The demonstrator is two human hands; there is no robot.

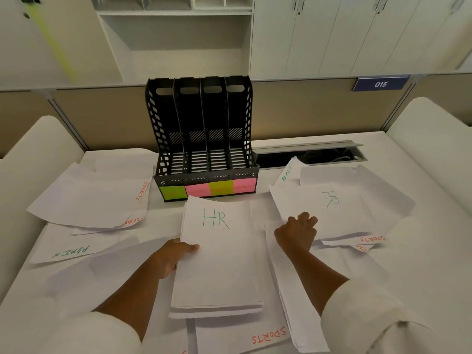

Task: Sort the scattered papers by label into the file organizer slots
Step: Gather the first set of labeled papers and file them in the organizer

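Office cubicle w/ pale cabinets across the top of the frame, a beige partition below them, and a white bench (421, 264) filling the lower half. At centre, against the partition, stands the black perforated plastic file organizer (203, 139), four upright slots, all looking empty, w/ green, pink, yellow and pink sticky labels on its front lip; the writing on them is too blurred to read.

White paper sheets lie scattered all over the bench. The left hand (173, 254) grips the left edge of a thin stack of white sheets marked HR in green (219, 251), thumb on top, fingers hidden beneath; the stack sits just below the organizer, centre frame. The right hand (297, 232) rests w/ curled fingers on the lower-left corner of a second white sheet marked HR (329, 208), right of centre; whether it's actually pinching that sheet, can't tell.

Other sheets read SPORTS (left, bottom, right) and ADMIN (lower left, upper right).

Handling, as a guess: paper is light, floppy, slick sheet on sheet, so a stack may fan or slide. Best held at an edge, thumb over, fingers under.
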